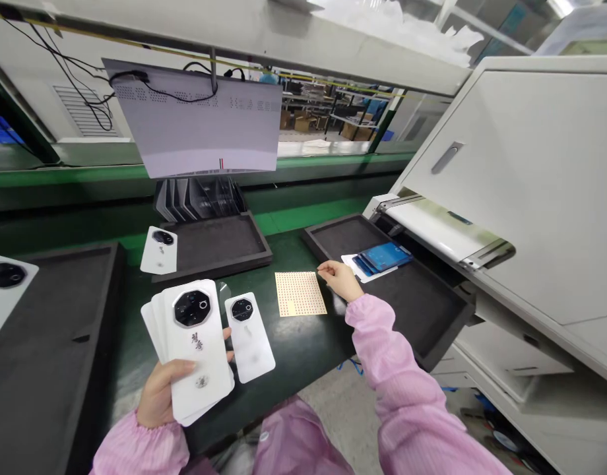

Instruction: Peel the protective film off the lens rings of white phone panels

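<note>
Where the lower left of the head view opens out, the left hand grasps a fanned stack of white panels, thumb across the front and fingertips showing at the right edge. Each visible camera window is dark and set near the top; the front panel also bears black lettering. Just right of the stack, a single white panel lies on the dark green table.

Near the centre, the right hand has thumb and fingers drawn together at the upper right corner of a yellowish dotted sheet; whether they pinch anything, I cannot tell. Right of that hand, blue-faced pieces lie on a white card in a dark tray.

At centre left, another white panel leans over the edge of a second dark tray. A white machine fills the upper right.
</note>
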### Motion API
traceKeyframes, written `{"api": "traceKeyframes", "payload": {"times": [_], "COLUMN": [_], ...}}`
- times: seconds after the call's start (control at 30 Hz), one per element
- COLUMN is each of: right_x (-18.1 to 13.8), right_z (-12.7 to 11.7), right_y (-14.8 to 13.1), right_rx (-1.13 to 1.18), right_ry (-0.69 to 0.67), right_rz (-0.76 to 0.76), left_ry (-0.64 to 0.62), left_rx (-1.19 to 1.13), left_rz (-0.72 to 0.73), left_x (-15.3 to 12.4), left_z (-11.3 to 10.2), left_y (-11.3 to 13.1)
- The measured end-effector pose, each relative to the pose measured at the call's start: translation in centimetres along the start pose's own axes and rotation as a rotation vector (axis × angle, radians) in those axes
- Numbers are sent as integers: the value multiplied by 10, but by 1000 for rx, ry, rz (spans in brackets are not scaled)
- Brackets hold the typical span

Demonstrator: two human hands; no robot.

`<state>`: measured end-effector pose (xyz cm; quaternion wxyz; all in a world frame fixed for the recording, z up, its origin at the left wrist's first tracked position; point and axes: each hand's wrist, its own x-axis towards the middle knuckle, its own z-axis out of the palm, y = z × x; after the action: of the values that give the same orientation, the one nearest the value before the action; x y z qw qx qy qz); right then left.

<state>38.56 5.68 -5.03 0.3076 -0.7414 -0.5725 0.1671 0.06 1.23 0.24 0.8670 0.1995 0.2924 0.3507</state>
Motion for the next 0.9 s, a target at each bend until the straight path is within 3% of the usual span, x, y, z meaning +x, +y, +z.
{"api": "traceKeyframes", "payload": {"times": [0.2, 0.43, 0.53, 0.7, 0.9], "right_x": [27, 50, 56, 65, 67], "right_z": [0, 4, 3, 3, 2], "right_y": [6, 0, -4, -10, -11], "right_rx": [-121, -205, -236, -293, -352], "right_ry": [-226, -506, -597, -696, -735], "right_rz": [6, 105, 155, 198, 170], "left_ry": [-54, -98, -40, 23, 65], "left_rx": [-61, 104, 168, 172, 172], "left_rz": [-105, -87, -8, 38, 44], "left_x": [20, 85, 116, 146, 153], "left_z": [7, 68, 84, 84, 75], "left_y": [-7, -24, -36, -57, -67]}}
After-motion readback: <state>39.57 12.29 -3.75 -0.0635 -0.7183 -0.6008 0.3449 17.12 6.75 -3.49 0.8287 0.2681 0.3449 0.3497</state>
